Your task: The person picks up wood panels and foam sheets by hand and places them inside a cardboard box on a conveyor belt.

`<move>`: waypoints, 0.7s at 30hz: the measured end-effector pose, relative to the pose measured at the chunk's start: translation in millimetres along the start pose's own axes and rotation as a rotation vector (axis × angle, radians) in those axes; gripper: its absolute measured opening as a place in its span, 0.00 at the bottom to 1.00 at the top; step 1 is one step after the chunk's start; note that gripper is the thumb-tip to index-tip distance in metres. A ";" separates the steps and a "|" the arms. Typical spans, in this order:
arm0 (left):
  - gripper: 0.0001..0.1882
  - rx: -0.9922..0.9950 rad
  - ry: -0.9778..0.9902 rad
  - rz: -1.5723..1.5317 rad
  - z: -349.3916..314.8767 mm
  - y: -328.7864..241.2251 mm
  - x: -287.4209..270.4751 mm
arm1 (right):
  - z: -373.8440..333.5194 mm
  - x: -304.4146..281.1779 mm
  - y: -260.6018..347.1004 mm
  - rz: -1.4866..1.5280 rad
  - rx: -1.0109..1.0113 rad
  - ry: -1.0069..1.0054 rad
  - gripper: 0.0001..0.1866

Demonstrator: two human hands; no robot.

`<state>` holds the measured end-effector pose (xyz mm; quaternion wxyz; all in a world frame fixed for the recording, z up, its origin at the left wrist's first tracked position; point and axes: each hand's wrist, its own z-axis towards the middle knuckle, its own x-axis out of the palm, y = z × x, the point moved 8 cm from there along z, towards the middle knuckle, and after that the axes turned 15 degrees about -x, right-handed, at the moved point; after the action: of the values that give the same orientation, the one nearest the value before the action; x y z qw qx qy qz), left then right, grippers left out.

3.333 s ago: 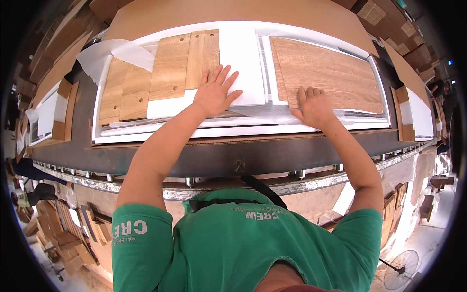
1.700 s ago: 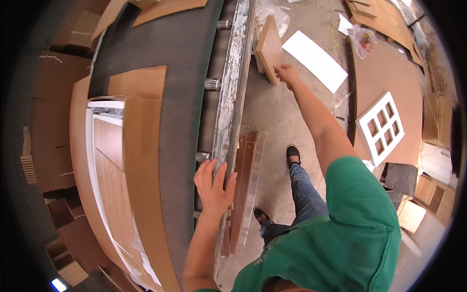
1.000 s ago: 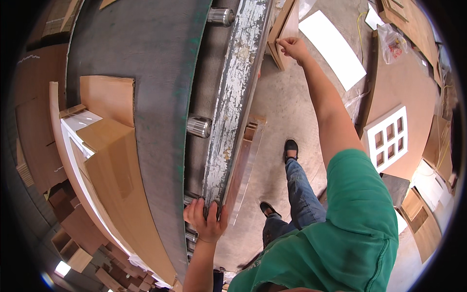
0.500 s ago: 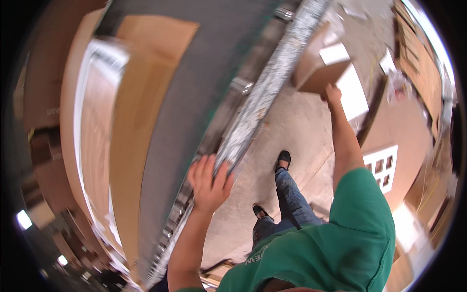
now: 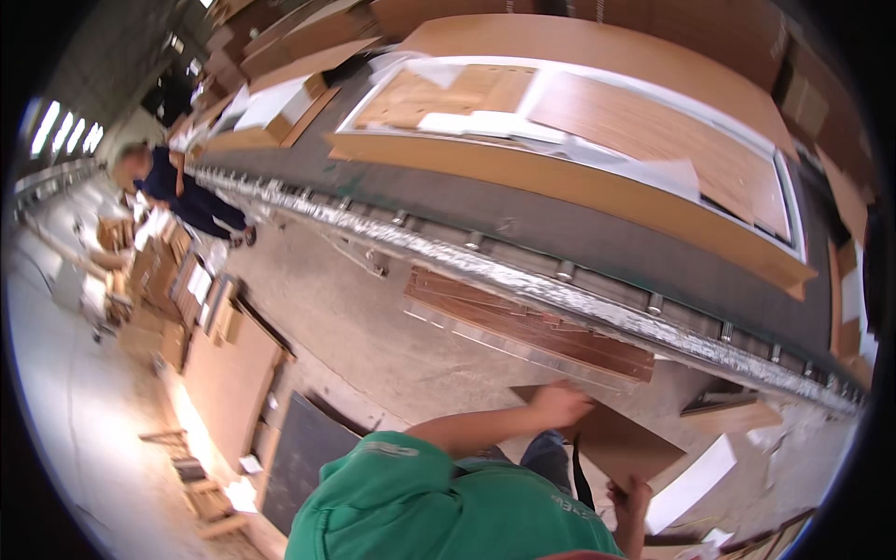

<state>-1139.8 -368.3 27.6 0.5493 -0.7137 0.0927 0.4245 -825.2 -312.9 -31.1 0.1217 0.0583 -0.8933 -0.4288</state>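
Note:
A thin flat brown board [image 5: 635, 439] is in front of my body, above the floor. My left hand [image 5: 563, 404] reaches across to its far left side and closes on that edge, slightly blurred. At the near corner my right hand [image 5: 632, 495] grips the same board with bent fingers. Beside the board's right side, lower in the view, lies a white panel [image 5: 693, 485]; whether it touches the board I cannot tell.
Beyond my hands runs a conveyor [image 5: 523, 219] with a worn metal rail [image 5: 448, 254], carrying an open carton [image 5: 579, 173] of wood-look panels. Brown planks [image 5: 523, 322] lie beneath it. Far left a person [image 5: 187, 191] in dark clothes stands near stacked cartons [image 5: 154, 280]. A dark board [image 5: 313, 457] is at left.
My view has swung left along the conveyor. My left hand has left the rail and now holds the brown board with my right hand, which has drawn it close to my body.

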 end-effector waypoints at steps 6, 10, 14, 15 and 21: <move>0.30 -1.441 -0.064 -0.610 -247.4 303.8 -144.2 | -137.3 276.9 22.2 -0.378 -0.048 0.598 0.17; 0.39 -1.593 -0.443 -1.464 -347.7 343.7 -178.0 | -206.8 424.4 -0.2 -0.479 -0.185 1.043 0.17; 0.47 -1.348 -0.715 -1.569 -391.4 358.5 -243.0 | -255.9 524.9 -11.0 -0.655 -0.394 1.370 0.13; 0.47 -1.296 -0.771 -1.713 -400.0 370.5 -259.2 | -273.9 551.8 -4.9 -0.772 -0.634 1.519 0.13; 0.49 -0.529 -0.997 -2.145 -440.9 388.1 -433.4 | -397.1 699.0 1.5 -0.848 -1.692 2.350 0.12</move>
<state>-1419.6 -1040.7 76.5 0.4345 -0.2763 -0.8572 -0.0120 -1392.6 -756.3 326.4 0.6144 0.5193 0.2954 -0.5154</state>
